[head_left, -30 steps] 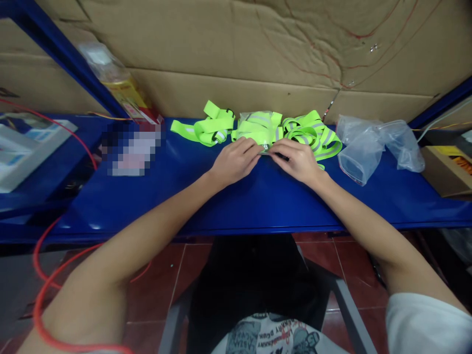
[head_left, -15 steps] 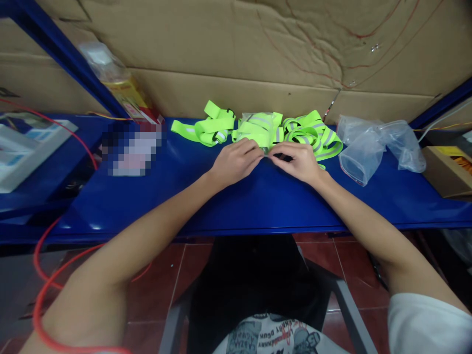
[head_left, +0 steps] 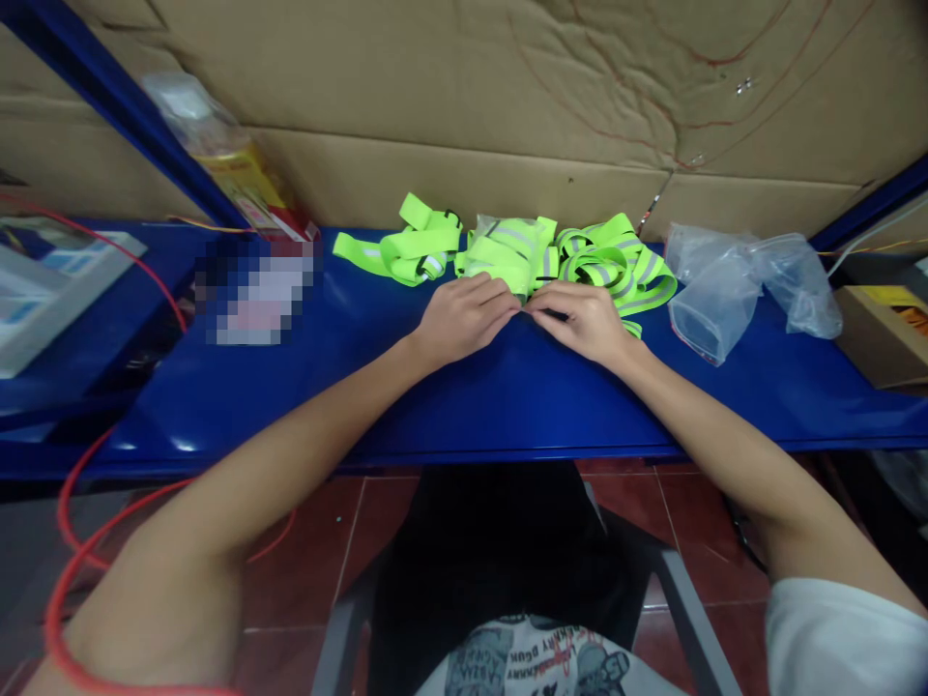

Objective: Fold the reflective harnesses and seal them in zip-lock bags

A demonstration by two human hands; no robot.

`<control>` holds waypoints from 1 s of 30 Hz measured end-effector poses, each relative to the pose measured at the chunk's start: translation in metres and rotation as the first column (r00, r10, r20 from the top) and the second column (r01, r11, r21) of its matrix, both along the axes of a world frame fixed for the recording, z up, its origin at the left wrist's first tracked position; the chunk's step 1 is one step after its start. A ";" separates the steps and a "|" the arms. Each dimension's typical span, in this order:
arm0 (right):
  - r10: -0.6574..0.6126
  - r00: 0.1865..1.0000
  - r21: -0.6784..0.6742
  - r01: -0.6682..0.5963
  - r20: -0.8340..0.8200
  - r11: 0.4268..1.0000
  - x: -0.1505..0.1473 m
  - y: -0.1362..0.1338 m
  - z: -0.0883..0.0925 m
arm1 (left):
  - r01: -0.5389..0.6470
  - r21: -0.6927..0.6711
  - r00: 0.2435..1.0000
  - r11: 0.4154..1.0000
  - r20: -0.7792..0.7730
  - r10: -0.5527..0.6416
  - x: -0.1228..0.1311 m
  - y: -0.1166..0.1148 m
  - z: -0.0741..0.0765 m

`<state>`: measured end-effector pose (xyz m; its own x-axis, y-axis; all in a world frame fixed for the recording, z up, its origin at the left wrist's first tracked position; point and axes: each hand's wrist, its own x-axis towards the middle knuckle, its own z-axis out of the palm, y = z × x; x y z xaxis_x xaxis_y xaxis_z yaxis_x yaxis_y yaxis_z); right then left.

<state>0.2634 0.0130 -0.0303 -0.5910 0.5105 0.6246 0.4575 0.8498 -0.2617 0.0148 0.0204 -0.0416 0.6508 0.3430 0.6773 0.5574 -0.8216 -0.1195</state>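
A clear plastic bag (head_left: 506, 253) with folded neon-yellow reflective straps inside lies at the middle of the blue shelf. My left hand (head_left: 471, 314) is closed, its thumb and fingers pinching the near edge of that bag. Right beside it, my right hand (head_left: 576, 314) pinches the same edge, the fingertips of both hands almost touching. Loose neon reflective straps (head_left: 616, 261) are heaped just behind my right hand. To the left of the bag lies another bundle of neon straps (head_left: 406, 246) with black buckles. My fingers cover part of the bag's near edge.
Empty clear plastic bags (head_left: 714, 290) lie on the right of the blue shelf (head_left: 507, 406), near a cardboard box (head_left: 881, 329). A plastic bottle (head_left: 224, 145) stands at the back left. A red hose (head_left: 62, 580) loops at the lower left. Cardboard (head_left: 406, 87) lines the back.
The view has shifted very slightly. Both hands keep pinching the bag's near edge in nearly the same place.
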 end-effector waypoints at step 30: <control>-0.209 0.969 0.110 0.224 -0.133 0.968 0.001 0.003 0.000 | -0.010 0.009 0.908 1.000 0.419 0.005 -0.024 -0.003 0.028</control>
